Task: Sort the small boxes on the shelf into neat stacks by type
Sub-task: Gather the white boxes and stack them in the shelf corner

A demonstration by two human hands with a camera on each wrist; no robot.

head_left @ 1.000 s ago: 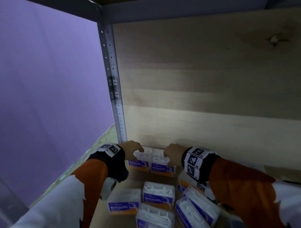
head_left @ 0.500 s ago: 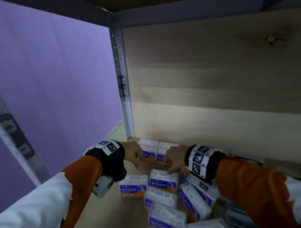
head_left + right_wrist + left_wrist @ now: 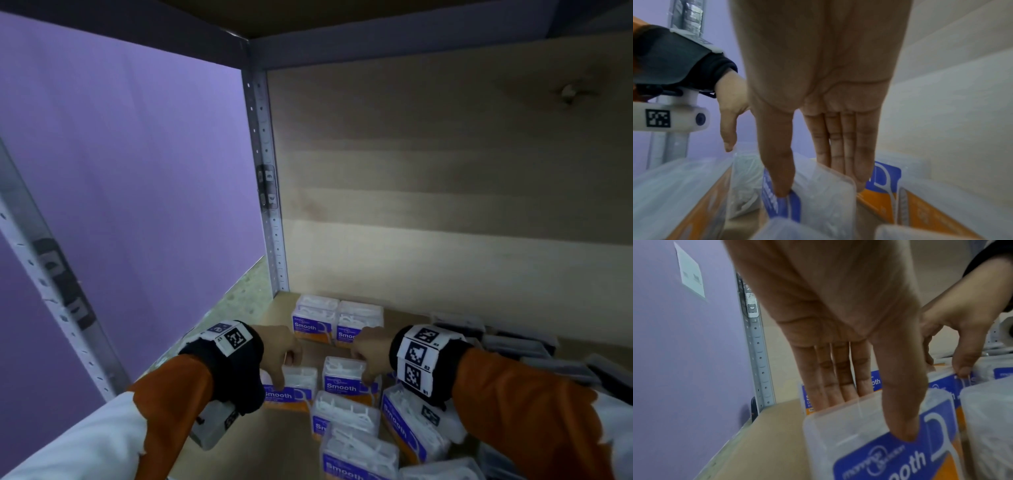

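Small clear boxes of floss picks with blue and orange "Smooth" labels lie on the wooden shelf (image 3: 291, 445). Two of them (image 3: 337, 320) stand side by side near the back panel. My left hand (image 3: 284, 370) pinches a nearer box (image 3: 298, 390), thumb on its labelled front and fingers behind it; the left wrist view shows this left hand (image 3: 869, 415) and box (image 3: 879, 459) close up. My right hand (image 3: 363, 366) pinches the neighbouring box (image 3: 342, 380) the same way. In the right wrist view this hand (image 3: 816, 183) has its thumb on the box (image 3: 828, 203).
Several more floss boxes (image 3: 359, 442) lie jumbled at the front right. Dark grey boxes (image 3: 520, 342) sit along the right. A perforated metal upright (image 3: 270, 222) marks the back left corner, with a purple wall (image 3: 137, 171) beyond it and the wooden back panel (image 3: 445, 205) behind.
Both hands have let go of the two boxes at the back and drawn toward me. Each now pinches a box in the nearer row.
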